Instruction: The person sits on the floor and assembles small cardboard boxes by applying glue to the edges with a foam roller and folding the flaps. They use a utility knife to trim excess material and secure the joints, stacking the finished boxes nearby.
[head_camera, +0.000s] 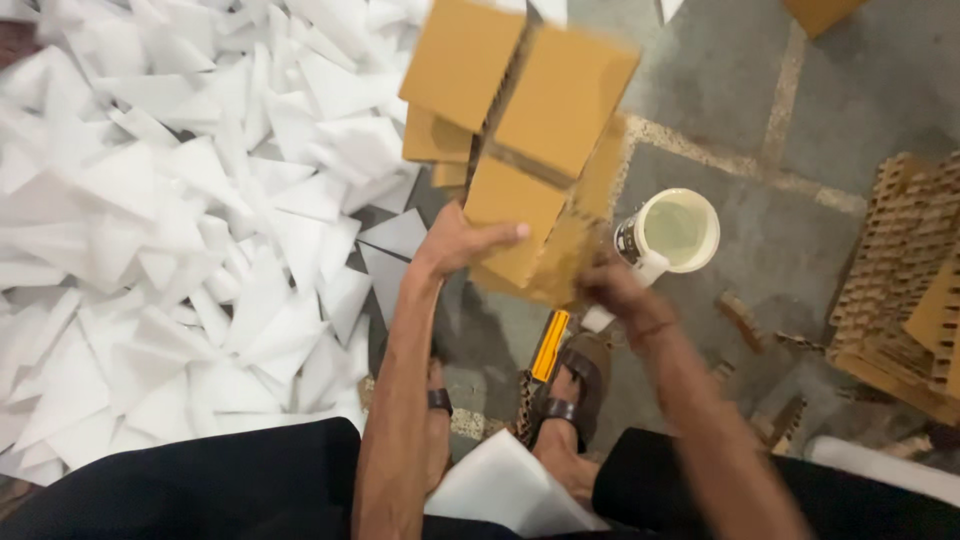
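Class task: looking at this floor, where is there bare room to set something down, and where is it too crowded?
Free: grey floor between cardboard piece, white mug and cardboard stack. Crowded: white foam triangles cover the left; both hands, left hand and right hand, fill the middle.

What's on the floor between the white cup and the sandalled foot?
In the head view, between the white cup and the sandalled foot lie the right hand, a yellow tool and bare grey floor.

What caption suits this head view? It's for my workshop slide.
Seated person's left hand and right hand hold a cardboard piece above the floor, beside white foam triangles and a cup.
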